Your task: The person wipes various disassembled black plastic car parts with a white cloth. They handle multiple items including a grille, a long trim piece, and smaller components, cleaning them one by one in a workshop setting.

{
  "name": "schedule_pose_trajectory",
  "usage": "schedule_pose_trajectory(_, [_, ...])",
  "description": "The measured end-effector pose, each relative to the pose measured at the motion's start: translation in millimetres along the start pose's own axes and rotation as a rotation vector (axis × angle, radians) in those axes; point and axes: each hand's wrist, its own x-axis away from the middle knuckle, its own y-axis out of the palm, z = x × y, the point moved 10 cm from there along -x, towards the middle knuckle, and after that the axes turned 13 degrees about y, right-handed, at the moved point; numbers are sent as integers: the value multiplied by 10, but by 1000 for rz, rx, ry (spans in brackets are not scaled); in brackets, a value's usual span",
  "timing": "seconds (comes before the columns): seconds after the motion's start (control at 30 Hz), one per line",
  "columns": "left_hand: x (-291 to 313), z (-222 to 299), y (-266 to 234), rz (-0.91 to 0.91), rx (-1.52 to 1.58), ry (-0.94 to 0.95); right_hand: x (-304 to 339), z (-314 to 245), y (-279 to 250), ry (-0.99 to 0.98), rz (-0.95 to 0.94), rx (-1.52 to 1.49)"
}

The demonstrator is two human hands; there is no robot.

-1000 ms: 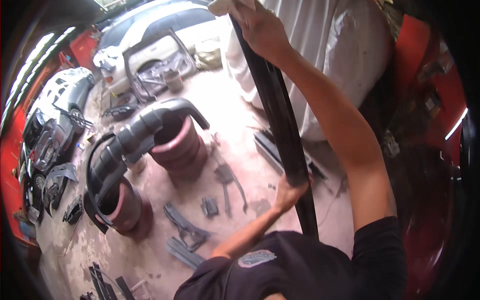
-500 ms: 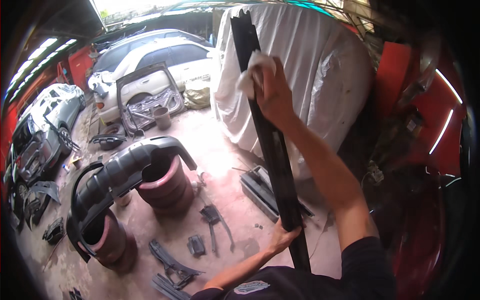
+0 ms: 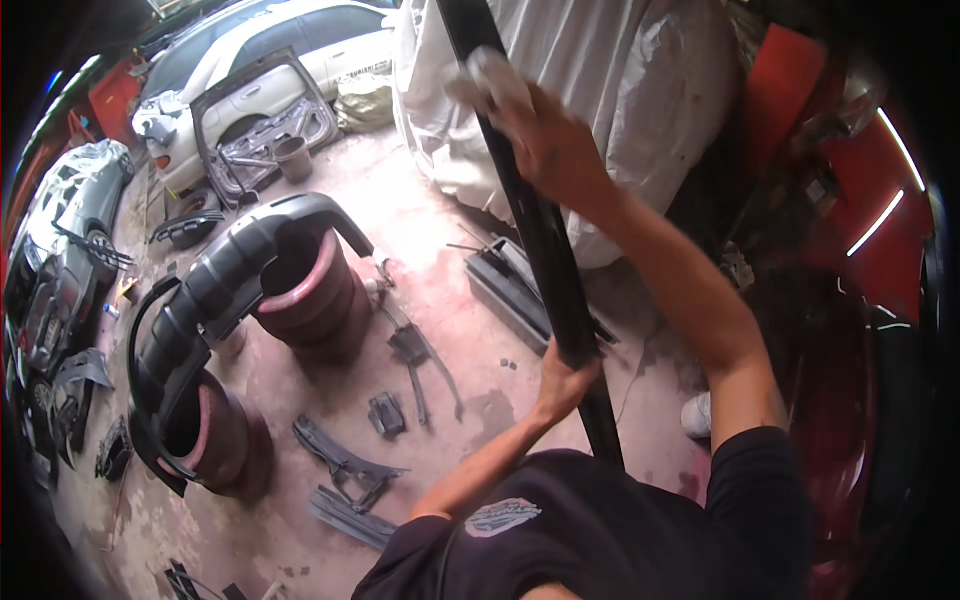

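A long black car trim strip (image 3: 530,215) stands steeply tilted in front of me, its upper end cut off by the picture's top edge. My left hand (image 3: 570,382) is closed around its lower part. Higher up, my right hand (image 3: 550,140) presses a white cloth (image 3: 495,80) against the strip; fingers and cloth are smeared by motion. Below my left hand, the strip's lower end passes behind my dark shirt.
On the left, a black bumper (image 3: 235,250) rests across two reddish drums (image 3: 320,300). Black plastic parts (image 3: 345,465) and a dark grey box-like piece (image 3: 505,290) lie on the floor. Beyond stand a white sheet-covered bulk (image 3: 620,110), a loose car door (image 3: 265,125) and a white car (image 3: 330,45).
The view has tilted downward, so the strip's top end has left the picture. My right hand and the cloth are a little closer to my left hand, which keeps its grip.
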Motion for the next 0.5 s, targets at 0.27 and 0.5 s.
schedule_pose_trajectory(0.27, [-348,183,-111,-26,-369,264,1970,664,168,806,-394,-342])
schedule_pose_trajectory(0.5, [-520,76,-412,42,275,3,1905,686,271,1117,-380,-983])
